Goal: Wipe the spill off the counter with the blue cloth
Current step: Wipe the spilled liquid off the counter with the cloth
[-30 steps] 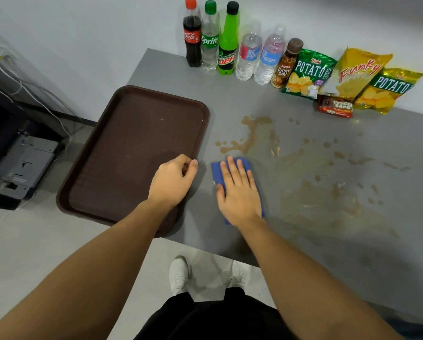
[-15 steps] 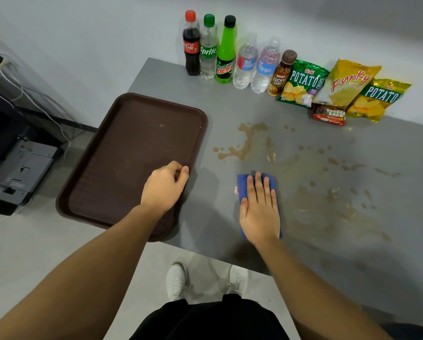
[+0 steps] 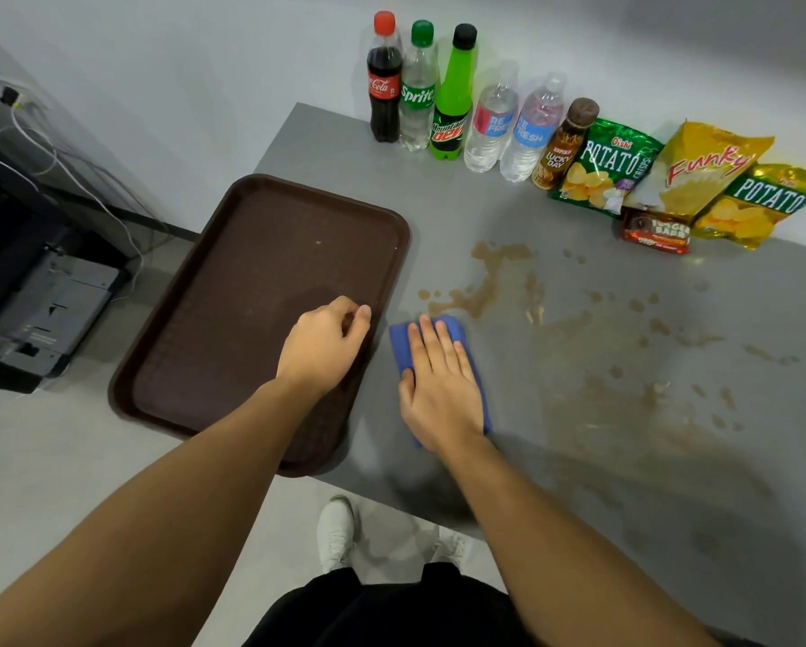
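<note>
A folded blue cloth (image 3: 402, 344) lies on the grey counter (image 3: 326, 147) just right of the brown tray. My right hand (image 3: 438, 389) presses flat on the cloth with its fingers spread and covers most of it. A brown liquid spill (image 3: 487, 287) starts just beyond the cloth's far edge. Its splashes and smears (image 3: 644, 394) spread across the counter to the right. My left hand (image 3: 322, 348) rests curled on the tray's right side, its fingertips at the rim.
The brown tray (image 3: 251, 273) overhangs the counter's left front corner. Several drink bottles (image 3: 452, 93) and snack bags (image 3: 704, 175) line the back wall. The counter's front edge runs just below my wrists. A printer (image 3: 46, 315) and cables are on the floor at left.
My right hand slid the cloth to the right half a second ago, and it is now back on the left, close to the tray. My left hand stayed on the tray.
</note>
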A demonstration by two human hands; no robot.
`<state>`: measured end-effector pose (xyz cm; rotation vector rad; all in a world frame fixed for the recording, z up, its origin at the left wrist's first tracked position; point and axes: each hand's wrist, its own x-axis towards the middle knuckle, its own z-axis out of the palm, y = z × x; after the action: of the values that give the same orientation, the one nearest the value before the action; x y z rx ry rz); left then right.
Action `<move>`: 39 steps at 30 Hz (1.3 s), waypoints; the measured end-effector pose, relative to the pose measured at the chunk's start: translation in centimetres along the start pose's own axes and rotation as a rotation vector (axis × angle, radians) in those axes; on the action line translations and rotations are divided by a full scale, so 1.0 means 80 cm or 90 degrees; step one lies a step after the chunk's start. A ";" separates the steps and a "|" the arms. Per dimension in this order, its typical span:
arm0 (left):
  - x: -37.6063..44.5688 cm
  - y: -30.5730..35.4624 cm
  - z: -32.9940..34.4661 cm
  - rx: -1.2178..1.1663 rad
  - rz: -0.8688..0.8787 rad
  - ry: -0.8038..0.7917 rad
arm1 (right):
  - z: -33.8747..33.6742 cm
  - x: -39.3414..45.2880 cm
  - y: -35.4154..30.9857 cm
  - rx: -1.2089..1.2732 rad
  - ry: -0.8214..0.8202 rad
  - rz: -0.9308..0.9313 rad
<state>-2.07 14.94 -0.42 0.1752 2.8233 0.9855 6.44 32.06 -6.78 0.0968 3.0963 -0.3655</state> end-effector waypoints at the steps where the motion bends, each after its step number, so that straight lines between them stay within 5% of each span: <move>1: 0.002 0.001 0.000 0.002 -0.003 0.003 | -0.003 0.016 0.003 0.002 -0.003 -0.001; 10: 0.020 0.000 0.006 0.007 -0.023 0.011 | -0.020 0.102 0.057 -0.008 -0.012 0.064; 20: 0.022 0.032 0.016 -0.007 0.030 0.000 | -0.023 0.040 0.093 -0.020 0.020 0.180; 26: 0.000 0.073 0.039 -0.057 0.120 0.021 | -0.006 -0.019 0.055 0.000 0.060 0.081; 31: -0.021 0.075 0.048 -0.089 0.083 0.032 | 0.006 0.023 0.030 -0.052 -0.006 -0.027; 39: -0.035 0.066 0.072 0.006 0.143 -0.062 | -0.016 0.121 0.070 -0.018 0.024 0.016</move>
<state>2.04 22.13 -1.28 0.5356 2.7633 0.9769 -2.89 38.37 -7.16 0.1446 3.1330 -0.3216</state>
